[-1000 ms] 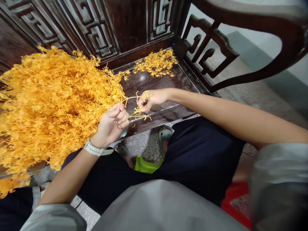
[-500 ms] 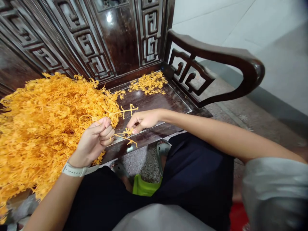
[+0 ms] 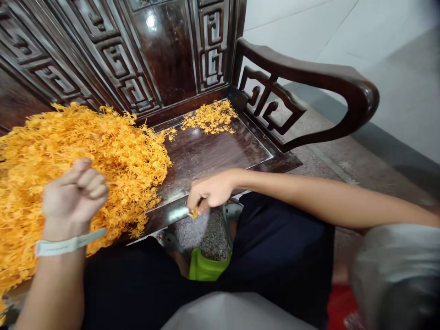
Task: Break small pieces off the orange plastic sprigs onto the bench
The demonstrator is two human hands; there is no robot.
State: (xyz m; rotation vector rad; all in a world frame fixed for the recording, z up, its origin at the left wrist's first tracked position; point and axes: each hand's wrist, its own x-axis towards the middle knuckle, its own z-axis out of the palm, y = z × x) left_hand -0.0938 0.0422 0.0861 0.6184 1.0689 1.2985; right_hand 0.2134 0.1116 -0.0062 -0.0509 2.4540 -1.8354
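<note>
Fingers of the right hand (image 3: 215, 189) are pinched together on a small orange piece (image 3: 193, 214), clamped between thumb and fingertips. It pokes out just below the tips, at the front edge of the dark wooden bench (image 3: 213, 153), with the speckled floor (image 3: 195, 231) visible behind it. How much of it the fingers cover cannot be told.

Half a second ago both hands were close together, with a branched stem running from the left hand to beside the right. Now the left hand (image 3: 76, 199) is well apart, in front of the big orange pile (image 3: 137, 158), and no stem spans the gap. So the piece in the right fingers looks parted from whatever the left was holding. The left fingers are curled together into a fist; blur and the matching orange behind it make it impossible to tell whether the stem is in them. A pale watch strap (image 3: 65, 244) circles that wrist.

Farther back, a smaller heap of orange pieces (image 3: 213, 117) lies on the seat near the carved backrest (image 3: 168, 55), beside the curved armrest (image 3: 319, 78). Below, a bright green object (image 3: 208, 266) shows between the dark trouser legs (image 3: 285, 247).
</note>
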